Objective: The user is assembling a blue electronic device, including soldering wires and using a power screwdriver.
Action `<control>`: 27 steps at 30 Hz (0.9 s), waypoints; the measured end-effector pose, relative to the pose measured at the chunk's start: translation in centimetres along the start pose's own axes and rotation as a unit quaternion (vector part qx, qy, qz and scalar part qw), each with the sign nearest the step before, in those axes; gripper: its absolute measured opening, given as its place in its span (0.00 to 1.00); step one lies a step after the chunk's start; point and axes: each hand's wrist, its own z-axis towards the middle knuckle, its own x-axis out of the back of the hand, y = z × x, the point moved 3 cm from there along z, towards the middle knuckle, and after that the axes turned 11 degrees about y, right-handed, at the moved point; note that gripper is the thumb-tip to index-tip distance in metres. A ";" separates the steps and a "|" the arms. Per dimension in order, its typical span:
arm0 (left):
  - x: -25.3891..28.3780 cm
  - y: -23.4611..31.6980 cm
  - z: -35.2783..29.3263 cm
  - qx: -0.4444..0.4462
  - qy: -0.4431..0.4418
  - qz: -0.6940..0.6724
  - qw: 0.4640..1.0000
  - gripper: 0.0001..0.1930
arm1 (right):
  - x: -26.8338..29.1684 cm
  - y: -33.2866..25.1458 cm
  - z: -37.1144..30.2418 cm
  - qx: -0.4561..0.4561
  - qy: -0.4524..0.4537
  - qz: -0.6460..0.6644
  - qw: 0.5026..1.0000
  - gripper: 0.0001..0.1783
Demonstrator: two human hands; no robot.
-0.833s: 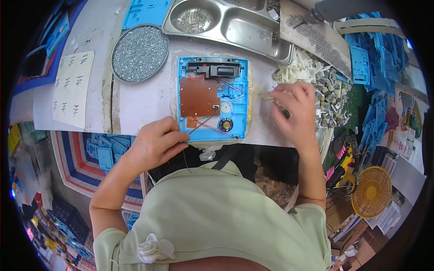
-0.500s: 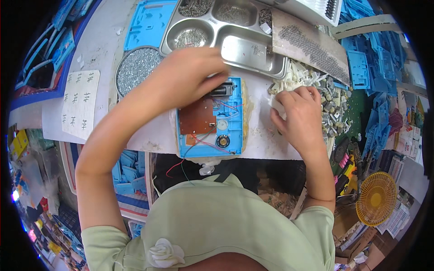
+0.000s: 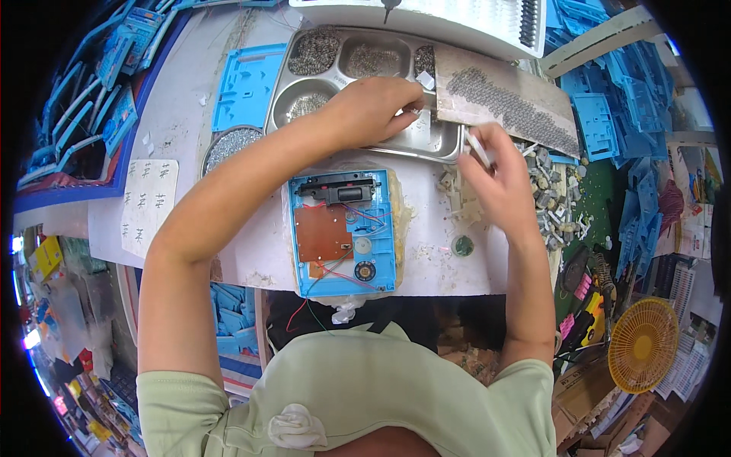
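My left hand [image 3: 381, 108] reaches over the divided metal tray [image 3: 460, 142], above its large compartment. Its fingers are pinched together; whatever is between them is too small to make out. My right hand [image 3: 499, 179] is closed on a small white plastic piece [image 3: 478, 151], just off the tray's right corner. In front of me lies an open blue plastic housing [image 3: 394, 259] on a padded, wrapped base. Inside it are a brown circuit board [image 3: 320, 234], a black mechanism [image 3: 343, 194], thin wires and a round black part [image 3: 365, 270]. Neither hand touches the housing.
Loose white pieces [image 3: 457, 192] and a heap of small grey-white parts [image 3: 544, 194] lie to the right. A board with rows of small metal parts [image 3: 506, 91] overlaps the tray. A bowl of silvery screws [image 3: 232, 145] and a blue panel [image 3: 247, 87] sit left.
My left hand has moved from the housing's top edge to over the tray's large compartment. My right hand has come up from the white pieces holding one. The view has shifted too.
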 end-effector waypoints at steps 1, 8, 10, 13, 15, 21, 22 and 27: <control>0.9 0.6 -0.3 -0.003 0.020 -0.020 1.000 0.10 | -1.2 0.7 1.4 0.001 0.005 0.023 1.000 0.17; 5.0 3.2 -2.6 0.074 0.067 -0.107 0.989 0.08 | -4.3 -1.5 3.7 -0.142 -0.146 0.109 0.973 0.16; 4.9 2.8 -3.5 0.100 0.086 -0.165 0.977 0.07 | -4.6 -1.5 3.3 -0.143 -0.144 0.118 0.972 0.14; 4.7 2.3 -4.2 0.217 0.045 -0.276 0.935 0.07 | -5.1 -1.7 2.5 -0.108 -0.111 0.122 0.980 0.12; 4.2 1.9 -4.7 0.342 -0.003 -0.399 0.851 0.10 | -5.6 -1.2 2.2 -0.068 -0.082 0.116 0.988 0.11; 3.6 -0.7 -5.0 0.447 0.050 -0.379 0.809 0.16 | -6.3 -1.6 1.7 0.191 -0.024 -0.109 0.975 0.16; 3.8 -0.8 -4.7 0.436 0.065 -0.336 0.832 0.17 | -6.4 -1.5 1.9 0.182 -0.033 -0.162 0.969 0.18; 6.5 0.4 -6.4 0.304 0.114 -0.189 0.927 0.17 | -5.8 -4.1 0.6 0.194 -0.062 -0.175 0.963 0.22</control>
